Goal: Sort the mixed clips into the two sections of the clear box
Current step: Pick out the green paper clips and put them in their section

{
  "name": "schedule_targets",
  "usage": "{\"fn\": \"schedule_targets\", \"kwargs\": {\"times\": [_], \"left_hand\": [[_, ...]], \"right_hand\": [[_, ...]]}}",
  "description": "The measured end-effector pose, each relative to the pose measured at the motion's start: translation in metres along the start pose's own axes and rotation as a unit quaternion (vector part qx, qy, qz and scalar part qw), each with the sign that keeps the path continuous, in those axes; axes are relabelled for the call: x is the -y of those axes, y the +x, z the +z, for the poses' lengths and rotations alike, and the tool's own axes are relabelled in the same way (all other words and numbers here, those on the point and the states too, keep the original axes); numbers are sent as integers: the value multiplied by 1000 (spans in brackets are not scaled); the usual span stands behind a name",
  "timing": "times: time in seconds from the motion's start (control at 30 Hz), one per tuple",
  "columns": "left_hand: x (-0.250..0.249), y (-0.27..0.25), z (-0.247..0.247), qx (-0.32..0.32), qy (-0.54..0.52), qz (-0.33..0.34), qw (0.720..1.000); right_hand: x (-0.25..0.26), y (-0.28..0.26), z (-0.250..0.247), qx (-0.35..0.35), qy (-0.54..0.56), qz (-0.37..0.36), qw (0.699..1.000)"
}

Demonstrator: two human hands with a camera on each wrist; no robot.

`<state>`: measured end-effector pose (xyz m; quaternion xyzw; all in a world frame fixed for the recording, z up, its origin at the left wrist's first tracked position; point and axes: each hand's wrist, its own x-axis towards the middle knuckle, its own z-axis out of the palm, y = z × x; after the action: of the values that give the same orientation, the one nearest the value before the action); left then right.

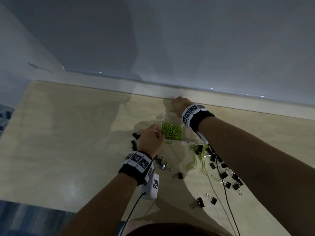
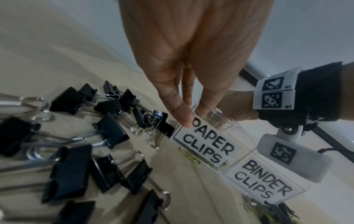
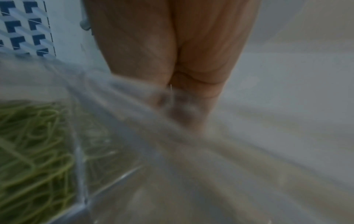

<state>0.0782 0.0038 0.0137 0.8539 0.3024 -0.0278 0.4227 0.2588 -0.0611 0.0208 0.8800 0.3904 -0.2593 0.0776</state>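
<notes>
My left hand (image 1: 150, 138) pinched the clear box (image 2: 208, 145) at its paper-clip end while my right hand (image 1: 179, 104) gripped its far rim, near the table's far edge, and black binder clips (image 1: 225, 174) lay nearer my right arm.

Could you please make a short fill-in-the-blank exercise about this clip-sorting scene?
1. The paper clips in the clear box are ____ in colour.
2. The binder clips on the table are ____ in colour.
3. The label under the left hand fingertip reads PAPER ____.

Missing words: green; black; CLIPS
</notes>
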Motion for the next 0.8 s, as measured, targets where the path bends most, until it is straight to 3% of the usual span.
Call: {"fn": "schedule_targets", "kwargs": {"times": [0.2,0.33,0.43,0.57,0.67,0.8], "left_hand": [[-3,-1,5,10,-22,8,1000],[-2,1,9,1,-27,11,1000],[-2,3,10,8,-36,-17,999],[-9,7,13,-4,-32,-9,999],[-19,15,16,-15,-18,-23,999],[-31,25,21,-22,-28,-57,998]], "right_hand": [[-6,-4,2,-1,-5,-34,999],[-19,-13,-16,-53,96,-33,993],[-32,-37,-25,-131,214,-34,967],[-27,-81,-13,-183,322,-40,928],[-15,-92,11,-244,290,-47,924],[-6,-88,39,-220,189,-10,957]]}}
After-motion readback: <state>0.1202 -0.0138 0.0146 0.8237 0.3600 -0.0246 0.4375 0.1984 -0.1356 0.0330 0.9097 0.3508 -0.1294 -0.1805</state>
